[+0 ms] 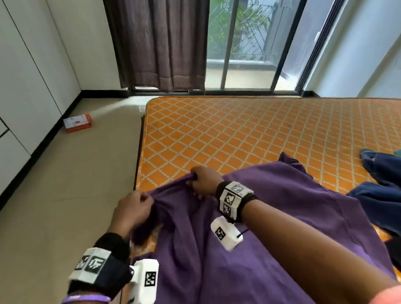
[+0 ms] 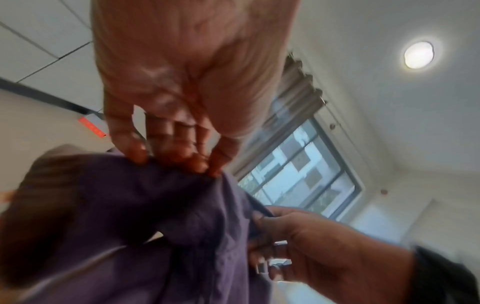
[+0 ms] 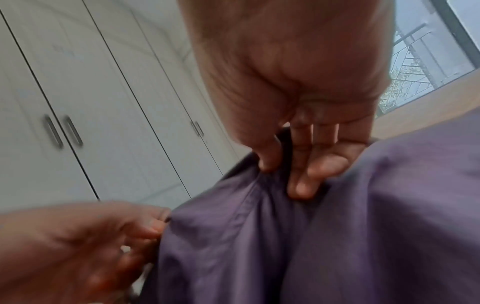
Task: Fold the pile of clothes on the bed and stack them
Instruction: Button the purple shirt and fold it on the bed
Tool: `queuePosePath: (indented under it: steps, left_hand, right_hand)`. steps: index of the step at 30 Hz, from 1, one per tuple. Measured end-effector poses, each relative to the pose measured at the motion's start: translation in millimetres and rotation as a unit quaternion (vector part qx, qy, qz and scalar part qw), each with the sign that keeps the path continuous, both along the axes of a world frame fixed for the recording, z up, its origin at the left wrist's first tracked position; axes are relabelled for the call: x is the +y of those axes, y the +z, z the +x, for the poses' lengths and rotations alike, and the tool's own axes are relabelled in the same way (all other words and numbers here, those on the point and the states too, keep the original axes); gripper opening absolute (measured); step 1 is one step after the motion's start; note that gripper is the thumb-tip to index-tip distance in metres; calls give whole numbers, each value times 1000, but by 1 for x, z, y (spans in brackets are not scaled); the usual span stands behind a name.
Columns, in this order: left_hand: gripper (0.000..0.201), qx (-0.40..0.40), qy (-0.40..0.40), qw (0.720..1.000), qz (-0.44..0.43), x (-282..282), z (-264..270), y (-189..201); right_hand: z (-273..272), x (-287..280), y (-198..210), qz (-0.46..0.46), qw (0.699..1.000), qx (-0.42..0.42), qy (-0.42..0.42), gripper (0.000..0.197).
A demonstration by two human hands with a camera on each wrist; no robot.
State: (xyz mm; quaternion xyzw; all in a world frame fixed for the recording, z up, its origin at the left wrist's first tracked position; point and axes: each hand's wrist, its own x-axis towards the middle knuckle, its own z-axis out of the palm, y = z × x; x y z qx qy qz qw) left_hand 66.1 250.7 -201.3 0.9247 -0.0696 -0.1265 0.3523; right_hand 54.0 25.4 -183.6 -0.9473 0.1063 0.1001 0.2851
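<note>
Both hands pinch one edge of a wide purple cotton garment (image 1: 257, 230): the left hand (image 1: 134, 210) bunches cloth between curled fingertips (image 2: 193, 159) at the near corner of the bed, and the right hand (image 1: 204, 180), just beyond it, grips the same hem with thumb and fingers (image 3: 306, 181). This garment lies spread over the orange mattress with a cream diamond lattice (image 1: 251, 130). Dark blue denim clothes (image 1: 392, 188) lie rumpled to the right, touching the purple cloth. On the tiled floor, well apart, sits an orange-and-white cardboard box (image 1: 77, 123); its print is too small to read. White wardrobe doors (image 3: 103, 92) and a brown curtain (image 1: 158, 37) stand beyond.
</note>
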Motion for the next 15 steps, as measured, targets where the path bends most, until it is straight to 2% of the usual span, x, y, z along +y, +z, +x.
queuePosePath:
  steps: [1,2,3,4,5,6,7,8,9,11,12,13,15]
  left_hand:
    - [15,28,-16,992,-123,0,-5,12]
    - [11,82,-47,965,-244,0,-16,27]
    - [6,133,-85,925,-347,1,-26,41]
    - [25,170,-120,885,-416,4,-37,51]
    - [48,192,-147,856,-456,9,-45,58]
    - [65,190,-164,835,-490,15,-49,63]
    - [74,181,-156,818,-523,22,-54,68]
    - [74,163,-130,803,-558,31,-55,71]
    - [68,150,-80,783,-598,40,-58,75]
    - [40,107,30,743,-661,57,-65,80]
    - [22,72,68,732,-674,62,-70,84]
    - [15,24,98,756,-647,65,-76,94]
    - [14,-92,111,821,-553,66,-82,116]
  right_hand:
    - [-2,-1,18,14,998,-64,-25,9]
    - [-1,-1,38,39,991,-115,-51,8]
    - [-3,3,62,96,981,-154,-74,10]
    - [-3,7,86,188,963,-168,-97,15]
    - [-4,11,111,306,930,-170,-115,18]
    - [-7,14,136,423,884,-154,-124,22]
    - [-12,15,161,520,835,-134,-124,27]
    - [-21,16,187,579,797,-124,-117,30]
    - [-32,18,210,613,772,-125,-109,31]
    - [-55,22,254,637,753,-141,-86,33]
    - [-64,24,272,644,747,-145,-79,33]
    - [-77,27,292,648,745,-144,-65,35]
    - [-97,30,322,666,736,-125,-21,42]
